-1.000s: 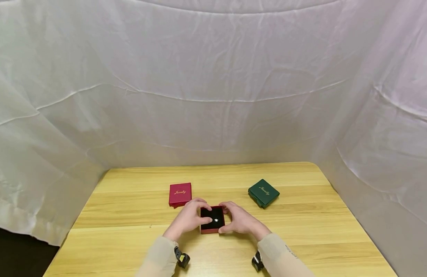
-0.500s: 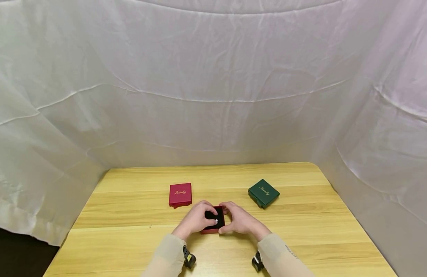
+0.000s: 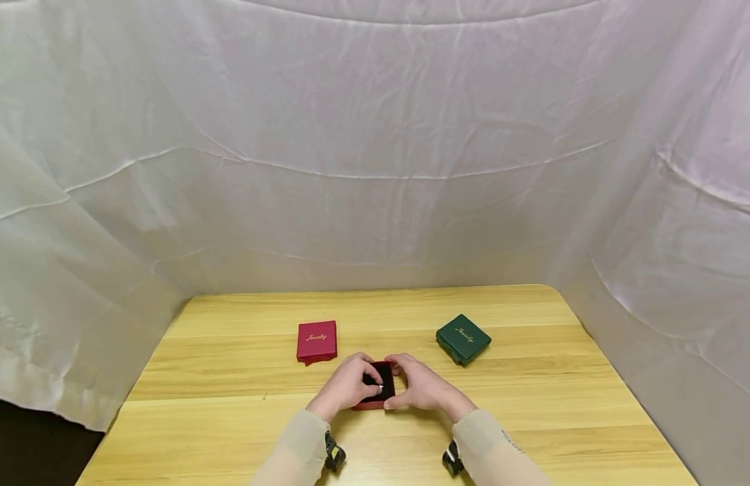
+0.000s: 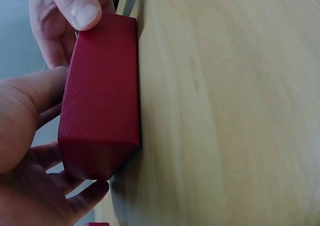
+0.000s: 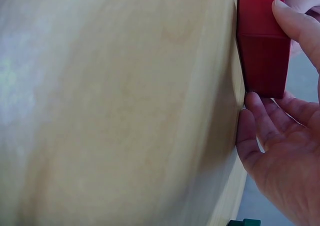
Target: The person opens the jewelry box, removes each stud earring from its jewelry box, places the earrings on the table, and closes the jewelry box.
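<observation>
A red jewelry box (image 3: 370, 406) with no lid on it and a black insert (image 3: 387, 395) sits on the table in front of me. My left hand (image 3: 345, 386) reaches over its left side, thumb and forefinger pinching a small shiny star-shaped jewelry piece (image 3: 381, 387) at the insert. The fingers cover most of that piece. My right hand (image 3: 426, 388) grips the box's right side, thumb at the near corner and fingers at the far one. In the left wrist view the box's red near wall (image 4: 102, 80) faces the camera; in the right wrist view the right thumb (image 5: 297, 23) presses that wall.
A crimson box (image 3: 316, 339) lettered "Jewelry" lies behind my left hand. Farther right lies a dark green box (image 3: 464, 339) with the same lettering, turned at an angle. Pale curtains (image 3: 375, 223) hang around the wooden table (image 3: 229, 418).
My left hand has moved right, farther over the insert, and its thumb and forefinger have closed on the star-shaped piece. The right hand and the box have kept still.
</observation>
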The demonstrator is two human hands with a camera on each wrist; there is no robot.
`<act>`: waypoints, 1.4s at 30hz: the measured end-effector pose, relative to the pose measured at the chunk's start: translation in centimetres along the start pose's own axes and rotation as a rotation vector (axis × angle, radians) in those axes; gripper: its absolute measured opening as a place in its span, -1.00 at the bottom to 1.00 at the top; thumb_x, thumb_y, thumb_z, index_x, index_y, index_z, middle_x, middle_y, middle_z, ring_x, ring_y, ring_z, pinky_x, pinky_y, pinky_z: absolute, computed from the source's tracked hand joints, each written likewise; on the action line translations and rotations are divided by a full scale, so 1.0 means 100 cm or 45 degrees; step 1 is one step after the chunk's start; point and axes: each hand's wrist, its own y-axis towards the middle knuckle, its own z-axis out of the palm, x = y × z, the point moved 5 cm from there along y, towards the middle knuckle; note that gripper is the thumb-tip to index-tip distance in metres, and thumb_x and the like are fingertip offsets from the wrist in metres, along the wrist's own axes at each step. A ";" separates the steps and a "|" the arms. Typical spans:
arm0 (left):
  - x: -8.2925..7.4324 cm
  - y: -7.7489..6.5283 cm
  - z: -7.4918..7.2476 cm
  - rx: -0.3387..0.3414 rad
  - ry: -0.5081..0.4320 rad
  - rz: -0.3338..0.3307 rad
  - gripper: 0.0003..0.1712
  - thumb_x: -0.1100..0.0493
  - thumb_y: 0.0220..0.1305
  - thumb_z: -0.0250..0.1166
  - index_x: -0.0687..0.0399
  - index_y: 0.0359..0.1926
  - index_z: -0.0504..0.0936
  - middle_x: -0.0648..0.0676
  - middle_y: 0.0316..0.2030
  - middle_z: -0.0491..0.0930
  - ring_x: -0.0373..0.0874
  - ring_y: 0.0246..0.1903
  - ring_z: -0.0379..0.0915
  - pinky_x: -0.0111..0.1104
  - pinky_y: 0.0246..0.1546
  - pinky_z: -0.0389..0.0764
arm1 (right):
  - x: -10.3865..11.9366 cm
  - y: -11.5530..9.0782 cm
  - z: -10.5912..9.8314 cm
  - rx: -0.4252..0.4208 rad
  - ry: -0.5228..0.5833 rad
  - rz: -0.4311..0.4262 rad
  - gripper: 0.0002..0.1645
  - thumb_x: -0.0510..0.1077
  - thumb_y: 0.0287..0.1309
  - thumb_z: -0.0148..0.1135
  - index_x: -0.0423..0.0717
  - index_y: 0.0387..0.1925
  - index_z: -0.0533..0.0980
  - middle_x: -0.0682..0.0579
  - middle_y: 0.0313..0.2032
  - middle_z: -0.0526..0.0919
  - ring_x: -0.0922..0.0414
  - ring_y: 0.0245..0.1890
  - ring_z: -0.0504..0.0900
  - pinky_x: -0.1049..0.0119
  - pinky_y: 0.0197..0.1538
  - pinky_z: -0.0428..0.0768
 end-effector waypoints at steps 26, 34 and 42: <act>0.001 -0.003 -0.003 0.026 -0.035 0.028 -0.80 0.25 0.11 0.47 -0.10 -0.56 0.68 0.07 -0.08 0.56 0.05 0.00 0.44 -0.03 0.09 0.46 | -0.001 0.000 0.001 0.007 0.041 0.010 0.04 0.05 -0.14 0.61 -0.22 0.32 0.31 0.02 0.08 0.48 0.02 0.09 0.51 -0.01 0.23 0.40; 0.002 -0.005 -0.009 0.028 -0.089 0.032 -0.81 0.25 0.14 0.45 -0.09 -0.54 0.68 0.11 -0.03 0.54 0.05 0.02 0.42 -0.01 0.12 0.44 | -0.001 0.000 0.001 0.003 0.042 0.016 0.04 0.07 -0.14 0.60 -0.20 0.32 0.31 0.02 0.08 0.48 0.04 0.09 0.50 -0.01 0.23 0.40; 0.002 -0.011 -0.024 0.003 -0.141 0.001 -0.83 0.25 0.17 0.43 -0.08 -0.51 0.68 0.24 0.07 0.50 0.13 0.09 0.39 0.04 0.16 0.40 | -0.001 -0.001 0.001 -0.002 0.026 0.023 0.04 0.07 -0.16 0.60 -0.18 0.32 0.31 0.04 0.07 0.49 0.05 0.07 0.50 -0.02 0.23 0.39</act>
